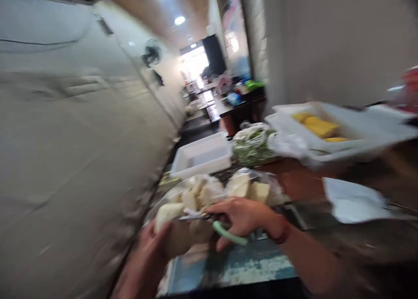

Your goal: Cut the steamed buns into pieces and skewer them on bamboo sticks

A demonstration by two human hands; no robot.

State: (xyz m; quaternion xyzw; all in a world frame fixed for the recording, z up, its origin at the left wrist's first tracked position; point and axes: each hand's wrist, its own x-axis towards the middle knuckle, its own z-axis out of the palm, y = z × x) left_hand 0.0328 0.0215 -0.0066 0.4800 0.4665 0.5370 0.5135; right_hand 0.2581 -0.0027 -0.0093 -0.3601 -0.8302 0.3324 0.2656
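A large root vegetable [179,240], brown-skinned with a pale bare end, sits in my left hand [152,246], whose fingers wrap round its left side. My right hand [246,218] grips a peeler with a curved pale green handle [230,234]. Its head, blurred, is at the vegetable's upper right side. Just beyond my hands, clear plastic bags hold pale peeled chunks [197,194] on the left and pale cut blocks [250,188] on the right. Motion blur hides the finer details.
Behind the bags stands a white tray [202,153]. Bagged green vegetables [253,144] lie beside it. Farther right, a white bin [351,144] holds something yellow [316,125]. A white sheet or bag [355,201] lies on the right. A wall [65,168] closes off the left side.
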